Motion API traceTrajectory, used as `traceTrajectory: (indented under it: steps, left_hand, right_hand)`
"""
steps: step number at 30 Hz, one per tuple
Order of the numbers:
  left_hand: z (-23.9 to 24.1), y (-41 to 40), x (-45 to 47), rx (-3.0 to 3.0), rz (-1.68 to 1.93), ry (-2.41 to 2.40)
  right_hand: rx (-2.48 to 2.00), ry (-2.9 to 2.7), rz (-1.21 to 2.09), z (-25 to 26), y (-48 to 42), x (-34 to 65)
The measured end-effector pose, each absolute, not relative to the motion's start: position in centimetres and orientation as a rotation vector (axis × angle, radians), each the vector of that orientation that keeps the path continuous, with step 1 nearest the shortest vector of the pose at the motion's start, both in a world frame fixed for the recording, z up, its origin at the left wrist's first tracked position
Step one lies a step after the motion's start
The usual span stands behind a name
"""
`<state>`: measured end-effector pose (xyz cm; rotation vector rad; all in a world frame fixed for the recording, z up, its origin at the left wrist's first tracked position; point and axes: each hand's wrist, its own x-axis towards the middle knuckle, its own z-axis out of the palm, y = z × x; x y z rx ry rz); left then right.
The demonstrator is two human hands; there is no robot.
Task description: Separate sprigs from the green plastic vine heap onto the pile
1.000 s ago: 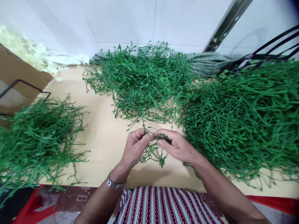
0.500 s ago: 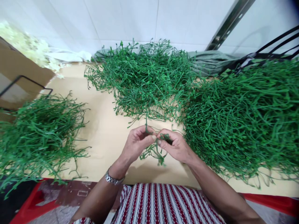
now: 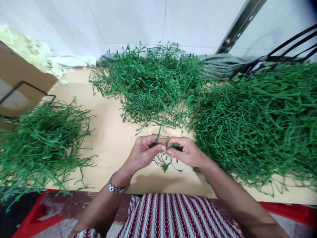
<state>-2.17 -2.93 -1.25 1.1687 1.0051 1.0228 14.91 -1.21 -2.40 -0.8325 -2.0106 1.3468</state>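
My left hand [image 3: 146, 150] and my right hand [image 3: 184, 150] meet over the table, thumbs and fingertips almost touching. Between them is a green artificial plant sprig [image 3: 165, 166], its thin branches hanging below the fingers. Its stem rises above my left hand, which pinches it. A small green piece also shows inside the curled fingers of my right hand, pinched on the same sprig. Just beyond lies a loose heap of similar green sprigs [image 3: 158, 82]. A larger pile [image 3: 260, 125] is close to my right forearm.
Another green pile [image 3: 47, 145] lies at the left, over the table's front edge. Behind it are a cardboard box [image 3: 24, 69], a black wire frame [image 3: 37, 86] and cream flowers [image 3: 29, 49]. A white wall [image 3: 133, 23] and metal upright [image 3: 240, 28] stand behind the yellowish tabletop [image 3: 106, 132].
The sprig has turned slightly between my fingers: its upper stem now leans right and the hanging branches have shifted. Both hands stay nearly in place.
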Motion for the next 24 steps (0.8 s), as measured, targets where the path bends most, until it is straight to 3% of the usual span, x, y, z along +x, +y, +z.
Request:
traceTrajectory:
  steps: [4, 10, 15, 24]
  left_hand:
    - [-1.6, -2.3, -2.6, 0.993, 1.326, 1.158]
    - [-0.6, -1.9, -2.3, 1.078, 1.136, 1.149]
    - [-1.0, -2.1, -1.6, 1.016, 1.161, 1.135]
    - [-2.5, -2.3, 1.0, 0.729, 1.443, 1.122]
  right_hand:
    - [-0.733, -2.090, 0.944, -2.1, -2.4, 15.0]
    - [-0.843, -1.985, 0.673, -1.2, -2.1, 15.8]
    - [-1.176, -1.977, 0.943, -1.8, -1.3, 15.5]
    - [-1.117, -1.605, 1.324, -3.8, -2.0, 13.0]
